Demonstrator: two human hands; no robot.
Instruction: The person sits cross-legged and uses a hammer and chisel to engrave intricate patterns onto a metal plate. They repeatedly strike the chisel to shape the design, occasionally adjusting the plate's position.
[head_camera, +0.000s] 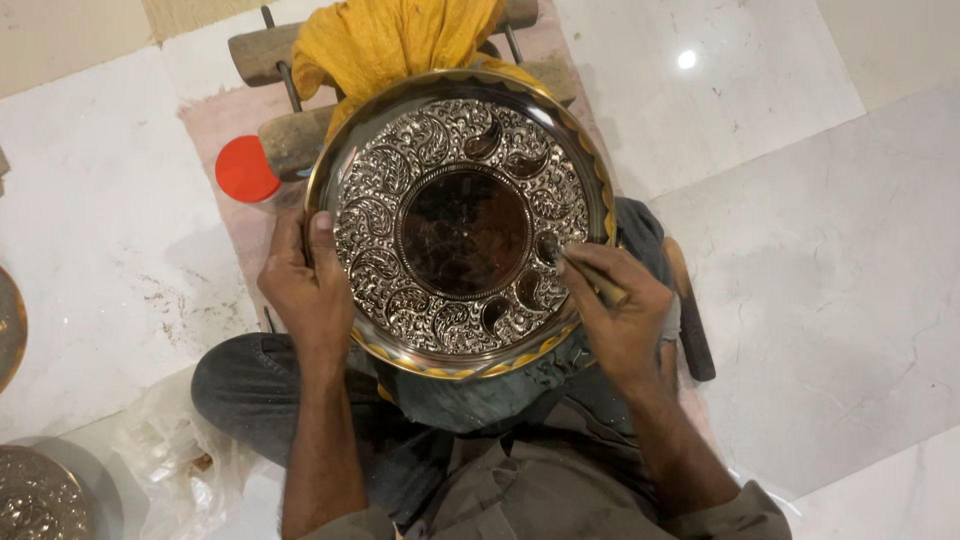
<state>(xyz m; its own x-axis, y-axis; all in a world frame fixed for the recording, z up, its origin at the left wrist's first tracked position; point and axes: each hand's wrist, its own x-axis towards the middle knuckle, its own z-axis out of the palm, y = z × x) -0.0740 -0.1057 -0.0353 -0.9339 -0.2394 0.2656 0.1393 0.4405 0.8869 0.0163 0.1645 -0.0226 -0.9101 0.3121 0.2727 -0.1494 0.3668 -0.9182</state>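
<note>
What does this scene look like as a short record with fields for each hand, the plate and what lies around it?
left hand: grips the plate's left rim, thumb on the edge
right hand: holds a thin tool, tip on the pattern at the right
plate: round, embossed silver leaf pattern, dark centre, gold rim
cloth: yellow, behind the plate
lid: red, round, on the floor to the left

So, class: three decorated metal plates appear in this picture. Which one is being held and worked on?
The large embossed plate in the middle: the left hand steadies its rim while the right hand presses a tool on it. The others lie untouched at the left edge.
</note>
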